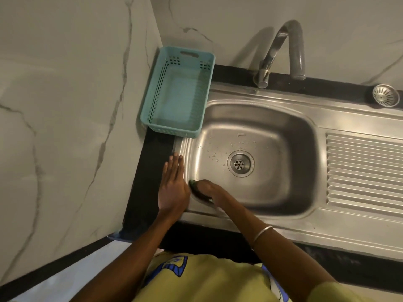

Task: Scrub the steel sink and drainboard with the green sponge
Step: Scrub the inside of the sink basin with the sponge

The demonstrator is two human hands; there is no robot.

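The right hand (206, 190) presses the green sponge (193, 183) against the sink's (283, 131) near-left inner wall, fingers curled over it. The left hand (173, 186) lies flat, fingers straight, on the sink's left rim beside the black counter (152, 162) (no readable writing anywhere). The drainboard (364, 171) lies to the right.

Kitchen counter corner, marble-look walls.
A teal plastic basket (177, 92) is set on the black counter (150, 171) in the corner, against the wall. A curved steel tap (281, 51) is mounted behind. A loose metal strainer (385, 95) is seen lying on the counter far right.
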